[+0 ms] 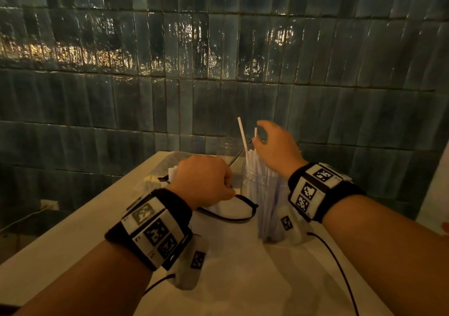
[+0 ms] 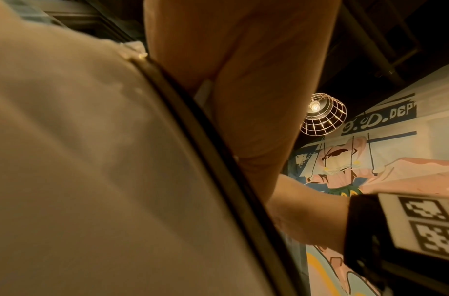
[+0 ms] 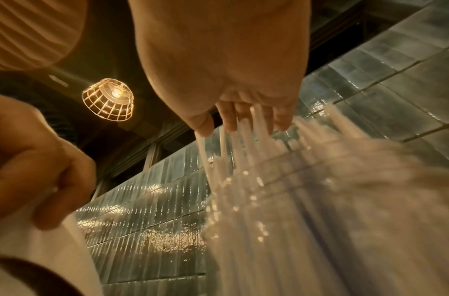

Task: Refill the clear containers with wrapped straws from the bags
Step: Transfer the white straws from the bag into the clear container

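Hovering over the clear container [image 1: 263,201], the right hand [image 1: 277,149] has its fingers [image 3: 256,118] loosely spread, the tips brushing the tops of the wrapped straws [image 1: 261,170] that stand packed upright inside it. One straw [image 1: 242,138] sticks up well above the rest on the side toward the left hand, and a second pokes up by the thumb; whether the thumb pinches it cannot be told.

Just beside the container, the left hand [image 1: 204,182] is curled round the mouth of the bag [image 1: 220,208], its fingers pinching the pale fabric near the dark-trimmed rim. More straws [image 1: 173,171] show past its knuckles, on the side away from the container. Both container and bag sit on the pale bench [image 1: 73,233], with the tiled wall [image 1: 218,48] behind the container.

The risk, as I judge it, lies in the tall, narrow container: a sideways press from the right hand while levelling the straws could tip it, or flick the raised straw out onto the bench. Straws pushed down against a crowded bundle could also buckle or tear their wrappers. If the left hand slackens, the bag's mouth may sag and spill what it holds.
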### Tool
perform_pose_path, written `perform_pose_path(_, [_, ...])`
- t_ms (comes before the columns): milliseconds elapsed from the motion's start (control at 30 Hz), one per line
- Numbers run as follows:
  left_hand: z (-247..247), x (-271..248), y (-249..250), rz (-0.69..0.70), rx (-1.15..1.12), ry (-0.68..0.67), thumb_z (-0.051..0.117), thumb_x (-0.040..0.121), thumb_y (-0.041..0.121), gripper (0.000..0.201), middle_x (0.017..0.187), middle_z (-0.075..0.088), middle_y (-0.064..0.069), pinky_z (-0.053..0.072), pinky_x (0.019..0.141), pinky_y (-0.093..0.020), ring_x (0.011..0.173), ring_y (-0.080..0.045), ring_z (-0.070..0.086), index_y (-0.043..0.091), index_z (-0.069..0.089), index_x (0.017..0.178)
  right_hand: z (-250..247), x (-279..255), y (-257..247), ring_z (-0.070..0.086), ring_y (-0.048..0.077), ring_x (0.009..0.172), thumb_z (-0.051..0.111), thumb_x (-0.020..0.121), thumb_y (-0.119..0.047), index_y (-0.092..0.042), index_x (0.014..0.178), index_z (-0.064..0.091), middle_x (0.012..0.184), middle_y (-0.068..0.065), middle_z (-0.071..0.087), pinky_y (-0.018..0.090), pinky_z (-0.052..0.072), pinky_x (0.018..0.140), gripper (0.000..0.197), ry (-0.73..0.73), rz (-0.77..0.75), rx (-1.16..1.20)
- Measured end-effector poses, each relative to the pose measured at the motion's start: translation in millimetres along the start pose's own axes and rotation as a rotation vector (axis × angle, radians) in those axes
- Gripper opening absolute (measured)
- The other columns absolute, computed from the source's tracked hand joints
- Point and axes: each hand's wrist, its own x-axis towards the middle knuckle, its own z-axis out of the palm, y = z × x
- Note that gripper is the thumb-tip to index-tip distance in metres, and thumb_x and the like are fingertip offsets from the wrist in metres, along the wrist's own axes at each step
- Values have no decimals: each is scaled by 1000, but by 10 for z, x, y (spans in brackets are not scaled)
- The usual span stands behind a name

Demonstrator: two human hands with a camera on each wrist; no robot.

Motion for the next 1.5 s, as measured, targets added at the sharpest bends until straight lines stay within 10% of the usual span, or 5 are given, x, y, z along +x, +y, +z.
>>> perform_pose_path(233, [-31,-8,-9,4,8,-3,60,79,43,27,64,56,7,54,73,-37,68,-13,56,26,54,59,163,195,-221,1,23,146,50,95,-23,-20,150,14,160,0,5,44,16,115,66,-116,-287,-341])
perform_pose_path(733, [15,7,-12,27,39,27,59,79,45,31,57,48,9,52,72,-34,61,-8,49,26,49,55,137,-13,137,60,23,89,37,99,-31,-18,93,62,90,4,61,31,39,68,29,-363,-245,-555])
perform_pose_path(967, [-8,-8,-7,32,38,15,58,81,44,30,60,50,8,53,74,-34,64,-10,52,26,51,58,59,109,286,8,27,145,20,95,-62,-47,137,37,157,-8,19,64,2,109,48,-548,-60,-706])
perform_pose_path(1200, [-13,-16,-33,26,4,12,59,81,43,27,63,55,7,53,75,-36,68,-11,56,25,54,61,54,229,460,51,21,117,35,89,-66,-35,124,57,132,-2,56,38,40,93,52,-538,6,-318])
perform_pose_path(1500, [7,1,-54,22,-6,25,60,81,46,29,63,54,8,54,75,-34,67,-9,55,27,53,59,182,174,501,51,24,104,55,89,-44,-31,105,60,111,0,55,36,40,79,22,-346,-83,-425])
